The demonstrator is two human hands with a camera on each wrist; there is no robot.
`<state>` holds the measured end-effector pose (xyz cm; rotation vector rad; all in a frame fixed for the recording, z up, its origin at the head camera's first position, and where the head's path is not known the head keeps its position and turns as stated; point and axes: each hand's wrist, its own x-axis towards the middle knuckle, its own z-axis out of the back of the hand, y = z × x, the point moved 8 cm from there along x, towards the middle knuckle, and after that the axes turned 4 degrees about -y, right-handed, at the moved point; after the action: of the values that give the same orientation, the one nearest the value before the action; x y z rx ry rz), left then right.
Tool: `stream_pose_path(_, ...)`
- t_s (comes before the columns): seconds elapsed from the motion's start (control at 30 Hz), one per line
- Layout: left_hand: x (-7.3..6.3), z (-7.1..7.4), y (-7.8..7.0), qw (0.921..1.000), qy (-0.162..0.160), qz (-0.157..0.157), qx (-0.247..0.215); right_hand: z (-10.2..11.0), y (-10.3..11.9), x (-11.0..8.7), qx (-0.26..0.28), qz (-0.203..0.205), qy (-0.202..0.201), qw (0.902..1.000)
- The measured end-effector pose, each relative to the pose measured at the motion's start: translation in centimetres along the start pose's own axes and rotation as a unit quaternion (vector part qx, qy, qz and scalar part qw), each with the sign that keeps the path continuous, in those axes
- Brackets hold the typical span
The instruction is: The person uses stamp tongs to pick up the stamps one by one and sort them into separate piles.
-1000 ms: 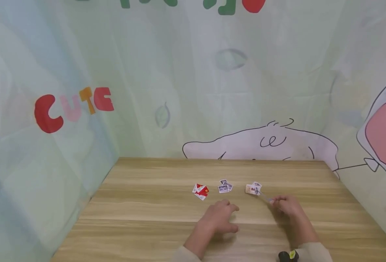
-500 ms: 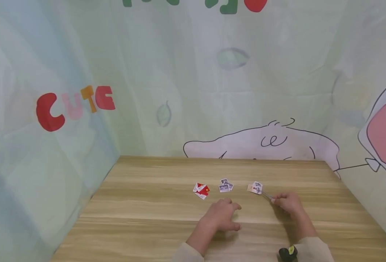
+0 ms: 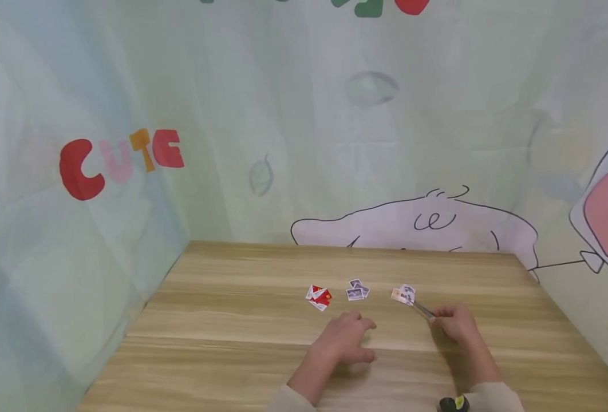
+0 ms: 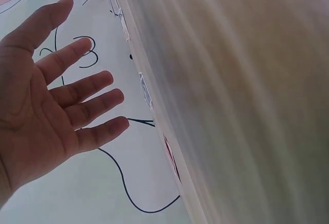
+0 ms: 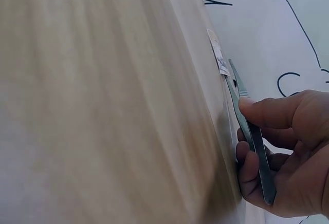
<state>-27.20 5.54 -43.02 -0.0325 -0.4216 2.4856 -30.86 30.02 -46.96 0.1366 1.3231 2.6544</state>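
My right hand (image 3: 454,321) pinches metal tweezers (image 5: 249,129) between thumb and fingers. The tweezers' tips reach the small pile of stamps (image 3: 401,294) on the right, made of a beige piece and greyish pictured ones. In the right wrist view the two tips stand apart beside a stamp (image 5: 218,54). My left hand (image 3: 344,340) hovers over the table with its fingers spread and holds nothing, as the left wrist view shows. Ahead of it lie several grey-violet stamps (image 3: 356,294). To their left is a heap of red and white stamps (image 3: 319,297).
The wooden table (image 3: 221,320) carries the three stamp piles in a row toward its middle. A printed cloth backdrop (image 3: 293,114) rises at its back and sides. A dark device (image 3: 453,404) sits at my right wrist.
The stamp the tweezers held a second ago now lies on the right pile, and the tweezers' tips have parted. Left hand stays nearly still; the head view has shifted slightly.
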Motion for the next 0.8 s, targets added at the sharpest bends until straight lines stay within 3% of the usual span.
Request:
stream_pose_path(0.2,-1.0,0.4,0.9,0.9998,-0.007,0.015,-0.009,0.2,-0.2,-1.3,-0.026,-0.007,-0.011,0.9996)
stream_pose_path(0.43,-1.9,1.5,1.6,0.9993,-0.026,0.022,-0.015,0.2,-0.3,-2.2,0.006,-0.031,-0.007,0.9995)
stream_pose_path(0.8,-3.4,2.1,2.2,0.9981,-0.04,0.034,-0.031,0.6,-0.6,-3.9,-0.004,-0.065,-0.02,0.9977)
